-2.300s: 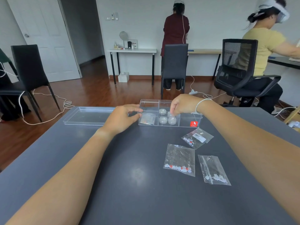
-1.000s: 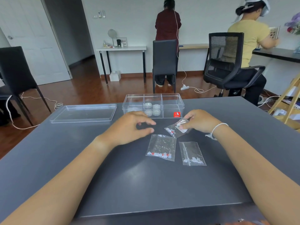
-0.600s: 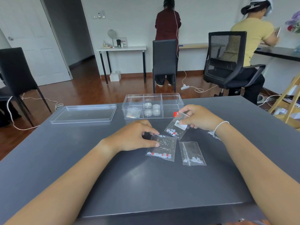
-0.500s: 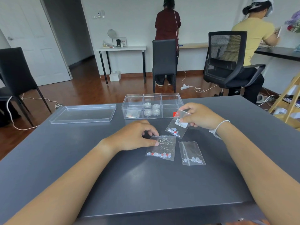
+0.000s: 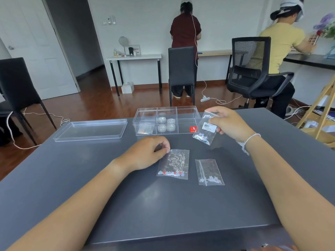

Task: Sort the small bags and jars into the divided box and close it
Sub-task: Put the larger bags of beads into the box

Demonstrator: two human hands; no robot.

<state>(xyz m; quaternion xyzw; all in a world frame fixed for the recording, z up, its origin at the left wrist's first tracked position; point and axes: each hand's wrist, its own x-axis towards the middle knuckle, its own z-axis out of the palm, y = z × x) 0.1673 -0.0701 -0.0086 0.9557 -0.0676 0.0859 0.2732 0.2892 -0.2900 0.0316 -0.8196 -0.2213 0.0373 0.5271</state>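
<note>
A clear divided box stands at the far middle of the grey table, with several small jars in its middle compartment and a small bag in its left one. My right hand holds a labelled small bag in the air just right of the box. My left hand pinches the top left corner of a bag with red and white beads, which lies flat. A third bag with white beads lies to its right.
The box's clear lid lies upturned on the table, left of the box. Black chairs and an office chair stand beyond the table. Two people work at desks by the far wall.
My right hand has lifted the labelled bag off the table and up beside the box. My left hand has come to the corner of the red-and-white bead bag.
</note>
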